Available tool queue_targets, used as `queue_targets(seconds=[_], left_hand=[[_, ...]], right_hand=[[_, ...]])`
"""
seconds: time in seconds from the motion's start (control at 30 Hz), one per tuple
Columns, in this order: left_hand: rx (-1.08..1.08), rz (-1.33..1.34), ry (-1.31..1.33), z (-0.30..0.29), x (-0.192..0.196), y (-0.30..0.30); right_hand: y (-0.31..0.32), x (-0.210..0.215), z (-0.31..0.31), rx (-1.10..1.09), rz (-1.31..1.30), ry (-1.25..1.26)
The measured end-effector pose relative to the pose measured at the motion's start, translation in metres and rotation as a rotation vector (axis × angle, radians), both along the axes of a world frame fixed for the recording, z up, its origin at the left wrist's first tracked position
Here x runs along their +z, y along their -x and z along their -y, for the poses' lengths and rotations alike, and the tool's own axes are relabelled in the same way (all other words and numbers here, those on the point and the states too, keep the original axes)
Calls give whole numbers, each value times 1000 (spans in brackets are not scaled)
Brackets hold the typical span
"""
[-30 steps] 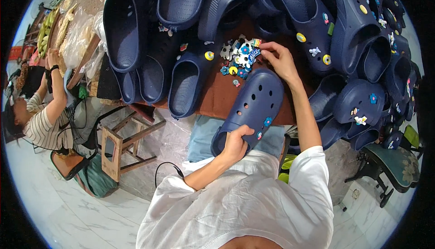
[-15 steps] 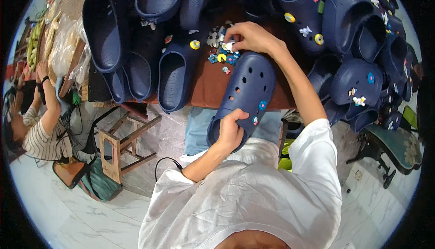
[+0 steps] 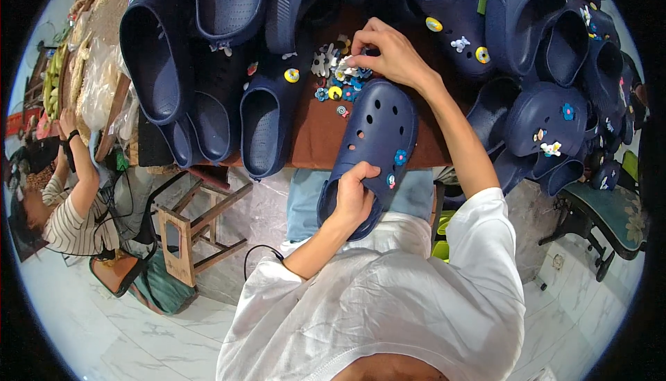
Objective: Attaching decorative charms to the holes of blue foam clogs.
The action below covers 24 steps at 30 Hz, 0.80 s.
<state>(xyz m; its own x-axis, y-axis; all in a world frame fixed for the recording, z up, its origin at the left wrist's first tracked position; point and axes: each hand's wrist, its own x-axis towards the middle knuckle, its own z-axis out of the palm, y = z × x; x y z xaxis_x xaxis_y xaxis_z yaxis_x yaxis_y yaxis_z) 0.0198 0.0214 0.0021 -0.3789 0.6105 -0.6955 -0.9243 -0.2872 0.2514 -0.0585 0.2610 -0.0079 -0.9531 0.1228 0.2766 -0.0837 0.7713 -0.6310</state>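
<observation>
My left hand (image 3: 355, 197) is closed round the heel opening of a navy clog (image 3: 383, 121), thumb on top. The clog tilts with its toe pointing away from me. Two charms sit in its holes on the right side: a blue flower (image 3: 400, 157) and a small white-and-red figure (image 3: 390, 181). Beyond the toe, my right hand (image 3: 388, 52) pinches what looks like a white shoe charm (image 3: 351, 63), partly covered by the fingertips. Beneath it lies a heap of mixed charms (image 3: 336, 92) on the brown cloth. A round swirl charm (image 3: 342, 111) lies nearer me, apart from the heap.
Navy clogs crowd the brown table cloth (image 3: 312, 145) on both sides, including an upright-toed one (image 3: 262, 131) at left with charms. A wooden stool (image 3: 179, 249) stands at lower left. Another person (image 3: 76, 204) works at far left. A dark green table (image 3: 610, 218) is at right.
My right hand has shifted slightly at the charm heap, its fingers now pinched over a white charm. My left hand keeps its hold on the clog. The whole view has shifted a little.
</observation>
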Motion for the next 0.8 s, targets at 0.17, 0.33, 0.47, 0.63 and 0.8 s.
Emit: queue_targets(seconds=[0.17,0.33,0.47,0.63,0.8], left_hand=[[-25,22,25,-1,-3,1],[-5,33,-21,-3,-5,2],[3,16,-33,-16,2,4],[-22,-8,-68,-20,-11,4],[-29,-30,-60,-21,-12,4]], right_hand=[[-24,8,4,-170,-67,373],[-78,39,30,-338,-138,202],[-118,29,40,-393,-131,-16],[-129,27,44,-280,-160,-1],[-121,32,28,-224,-2,181]])
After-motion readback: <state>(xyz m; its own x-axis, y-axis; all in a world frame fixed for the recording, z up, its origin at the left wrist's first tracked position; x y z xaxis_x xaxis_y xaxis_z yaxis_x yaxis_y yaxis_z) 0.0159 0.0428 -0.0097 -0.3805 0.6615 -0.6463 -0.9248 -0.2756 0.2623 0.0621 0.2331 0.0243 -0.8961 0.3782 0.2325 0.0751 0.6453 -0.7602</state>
